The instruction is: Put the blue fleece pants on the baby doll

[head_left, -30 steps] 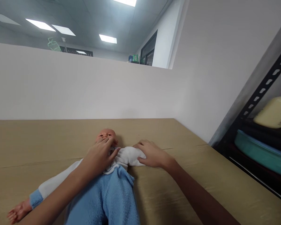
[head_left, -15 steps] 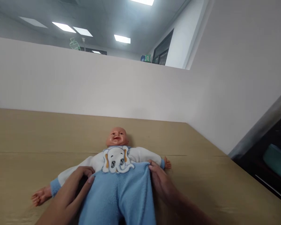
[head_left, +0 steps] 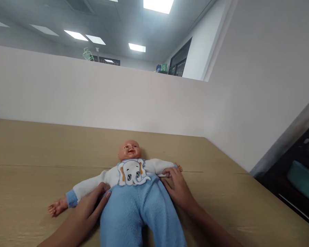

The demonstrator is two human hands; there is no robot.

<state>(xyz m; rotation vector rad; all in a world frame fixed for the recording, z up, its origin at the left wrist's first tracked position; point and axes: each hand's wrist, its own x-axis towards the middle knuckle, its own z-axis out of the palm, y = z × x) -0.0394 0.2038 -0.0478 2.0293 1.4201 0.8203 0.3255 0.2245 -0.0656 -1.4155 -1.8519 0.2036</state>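
Note:
A baby doll (head_left: 130, 171) lies on its back on a tan cardboard surface (head_left: 41, 154), arms spread. It wears a white top with an elephant picture and blue fleece trousers (head_left: 139, 212). My left hand (head_left: 91, 204) rests flat against the doll's side under its arm, fingers together on the trousers' edge. My right hand (head_left: 176, 187) lies along the doll's other side, fingertips touching the white sleeve near the doll's small hand.
A white partition wall (head_left: 92, 96) rises behind the surface and another closes the right side. A dark metal shelf (head_left: 293, 168) stands at the far right with a teal container (head_left: 304, 180) on it.
My hands left the doll's face and sleeve, then came to its sides. The elephant top now shows. In the last half second both hands shifted slightly along the doll's flanks.

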